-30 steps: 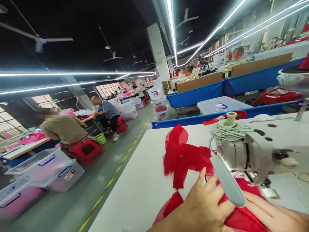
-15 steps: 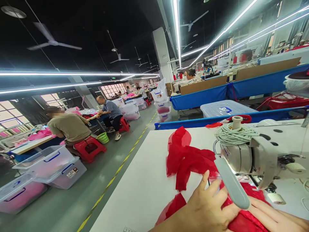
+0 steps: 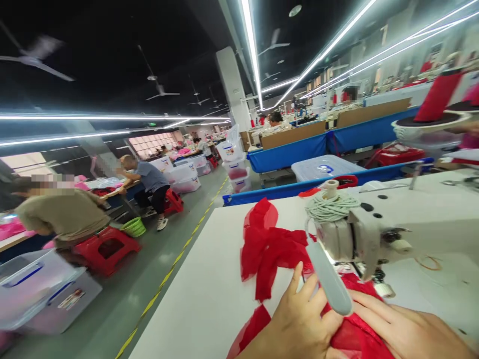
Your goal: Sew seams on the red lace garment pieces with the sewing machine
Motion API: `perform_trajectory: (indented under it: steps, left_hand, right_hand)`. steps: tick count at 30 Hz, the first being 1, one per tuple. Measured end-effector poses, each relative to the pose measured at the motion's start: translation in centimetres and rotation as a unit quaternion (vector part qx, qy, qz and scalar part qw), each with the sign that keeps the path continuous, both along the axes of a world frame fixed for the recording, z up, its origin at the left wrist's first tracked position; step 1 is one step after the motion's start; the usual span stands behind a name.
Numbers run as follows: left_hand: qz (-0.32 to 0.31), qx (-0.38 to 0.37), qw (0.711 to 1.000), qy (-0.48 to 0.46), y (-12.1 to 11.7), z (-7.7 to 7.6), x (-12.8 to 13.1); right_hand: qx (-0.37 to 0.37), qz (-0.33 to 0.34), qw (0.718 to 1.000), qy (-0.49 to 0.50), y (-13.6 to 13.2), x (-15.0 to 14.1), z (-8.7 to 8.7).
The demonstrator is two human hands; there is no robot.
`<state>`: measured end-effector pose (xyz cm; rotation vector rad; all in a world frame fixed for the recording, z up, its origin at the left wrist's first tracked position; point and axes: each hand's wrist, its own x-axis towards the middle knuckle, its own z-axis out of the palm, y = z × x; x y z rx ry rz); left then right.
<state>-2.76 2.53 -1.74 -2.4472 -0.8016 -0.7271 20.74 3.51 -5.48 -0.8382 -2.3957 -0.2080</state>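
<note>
A white sewing machine point(image 3: 339, 239) stands on the white table, a coil of pale green cord point(image 3: 331, 205) wrapped around a post on top. Sheer red fabric point(image 3: 355, 336) lies under its needle area and spreads toward me. My left hand point(image 3: 301, 314) rests on the fabric's left side, fingers spread. Flat on its right side lies my right hand point(image 3: 396, 319), fingers stretched out. A grey paddle-shaped machine lamp point(image 3: 331, 279) hangs in front and hides some fingertips and the needle. More red fabric pieces point(image 3: 271, 249) lie to the left.
The white table point(image 3: 187, 299) ends at an aisle with yellow floor tape point(image 3: 164, 281). A blue cloth trough point(image 3: 269, 192) runs along its far edge. A red thread cone point(image 3: 437, 97) stands at right. Coworkers sit on red stools point(image 3: 107, 249) near clear bins point(image 3: 71, 304).
The view has turned right, so the scene sits further left and the red thread cone has come into sight. Both hands stay on the fabric in nearly the same pose.
</note>
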Motion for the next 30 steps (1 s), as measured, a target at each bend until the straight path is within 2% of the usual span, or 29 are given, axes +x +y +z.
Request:
perform_trajectory:
  steps: [2, 5, 7, 16, 19, 25, 30]
  left_hand:
    - [0.000, 0.005, 1.000, -0.018, 0.1, 0.2, 0.1]
    - [-0.021, 0.057, 0.997, -0.037, 0.8, 0.6, -0.2]
    - [-0.039, 0.068, 0.997, 0.019, 1.4, 0.9, -0.5]
    - [-0.051, 0.108, 0.992, 0.047, 2.1, 1.5, -0.9]
    - [-0.048, 0.088, 0.994, 0.039, 2.0, 1.3, -0.7]
    - [-0.030, 0.041, 0.996, -0.071, 0.4, 0.8, 0.2]
    - [-0.002, -0.045, 0.998, -0.031, -0.4, 1.1, 0.0]
  right_hand:
    - [-0.012, -0.022, 0.999, -0.042, -0.5, -0.5, 2.0]
    - [-0.063, -0.053, 0.994, -0.075, -0.8, -1.2, 4.2]
    - [-0.079, -0.072, 0.992, -0.073, -0.7, -1.5, 4.7]
    - [-0.088, -0.074, 0.992, -0.056, -0.8, -1.5, 4.2]
    - [-0.077, -0.079, 0.992, -0.053, -0.9, -1.6, 4.6]
    - [-0.018, -0.043, 0.997, -0.061, -1.1, -1.3, 4.6]
    - [0.001, 0.005, 0.999, -0.054, -0.4, -0.2, 3.4]
